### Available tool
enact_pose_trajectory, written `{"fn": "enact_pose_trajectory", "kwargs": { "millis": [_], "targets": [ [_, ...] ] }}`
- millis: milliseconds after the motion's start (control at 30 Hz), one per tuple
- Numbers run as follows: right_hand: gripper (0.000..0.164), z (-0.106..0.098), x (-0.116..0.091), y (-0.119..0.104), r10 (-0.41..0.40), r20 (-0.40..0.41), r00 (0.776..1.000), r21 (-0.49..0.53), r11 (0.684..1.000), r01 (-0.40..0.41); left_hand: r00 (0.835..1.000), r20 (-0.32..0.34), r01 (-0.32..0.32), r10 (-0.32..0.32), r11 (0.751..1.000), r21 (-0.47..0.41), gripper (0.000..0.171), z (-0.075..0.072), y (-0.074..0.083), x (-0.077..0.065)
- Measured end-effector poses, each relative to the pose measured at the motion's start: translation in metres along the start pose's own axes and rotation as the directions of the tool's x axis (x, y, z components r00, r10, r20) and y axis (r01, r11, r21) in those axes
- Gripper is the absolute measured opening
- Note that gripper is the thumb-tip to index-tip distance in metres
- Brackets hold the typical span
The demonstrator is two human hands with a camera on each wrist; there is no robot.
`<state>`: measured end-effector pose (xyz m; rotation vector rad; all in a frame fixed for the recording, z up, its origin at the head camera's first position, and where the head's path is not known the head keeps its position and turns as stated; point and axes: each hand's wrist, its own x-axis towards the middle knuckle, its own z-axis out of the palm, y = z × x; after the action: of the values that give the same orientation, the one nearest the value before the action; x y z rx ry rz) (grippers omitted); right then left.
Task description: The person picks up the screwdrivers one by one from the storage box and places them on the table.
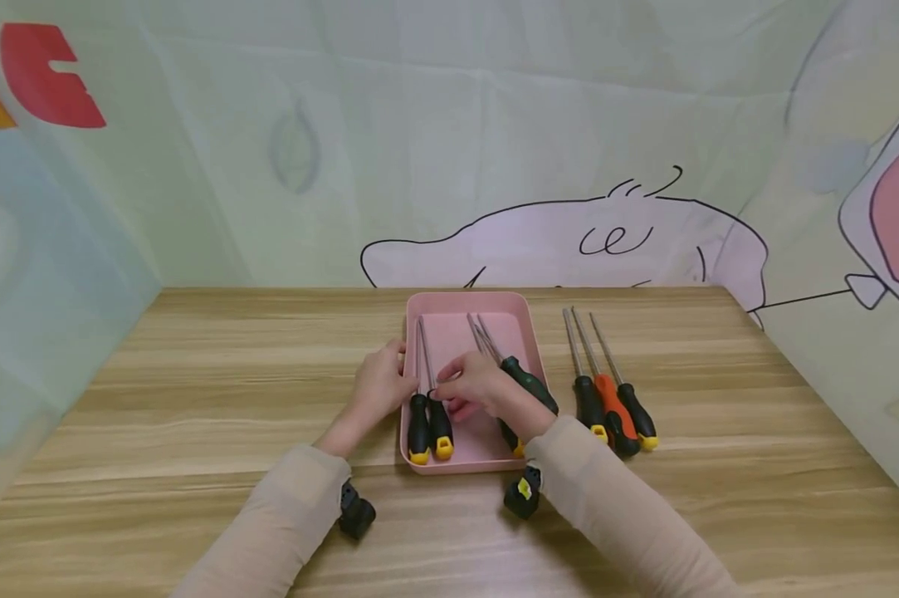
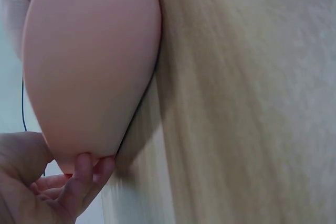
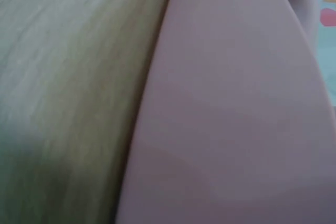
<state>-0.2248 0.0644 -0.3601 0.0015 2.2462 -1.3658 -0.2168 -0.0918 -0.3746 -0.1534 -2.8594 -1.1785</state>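
Observation:
A pink tray [image 1: 467,467] stands on the wooden table with several screwdrivers in it. My left hand [image 1: 380,384] grips its left side; the left wrist view shows the fingertips [image 2: 83,174] against the outer wall and the thumb up at the rim. Over the tray, my right hand [image 1: 479,386] pinches a black-and-yellow screwdriver [image 1: 440,428] where shank meets handle. Left of that one lies a similar screwdriver [image 1: 418,432]. A dark green-handled screwdriver [image 1: 527,380] lies at the tray's right side, partly under my right wrist, beside another black-and-yellow handle [image 1: 510,438]. The right wrist view has only the tray's outer wall [image 3: 231,103].
Right of the tray, three screwdrivers lie on the table [image 1: 718,465]: a black-and-yellow one [image 1: 588,407], an orange-and-black one [image 1: 615,407] and another black-and-yellow one [image 1: 636,414]. A printed cloth backdrop [image 1: 449,149] rises behind the table.

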Motion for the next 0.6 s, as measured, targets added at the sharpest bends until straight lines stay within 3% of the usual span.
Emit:
{"fn": "enact_pose_trajectory", "kwargs": {
  "millis": [267, 600],
  "targets": [
    [0.031, 0.011, 0.004, 0.000, 0.000, -0.073, 0.997, 0.000, 1.000, 0.000, 1.000, 0.008, -0.005, 0.005, 1.000, -0.031, 0.036, -0.001, 0.000, -0.001],
    [0.032, 0.017, 0.003, -0.004, -0.006, -0.139, 0.990, -0.104, 0.995, -0.008, 1.000, 0.006, -0.003, 0.003, 1.000, -0.027, 0.037, -0.001, 0.001, -0.002]
  ]
}}
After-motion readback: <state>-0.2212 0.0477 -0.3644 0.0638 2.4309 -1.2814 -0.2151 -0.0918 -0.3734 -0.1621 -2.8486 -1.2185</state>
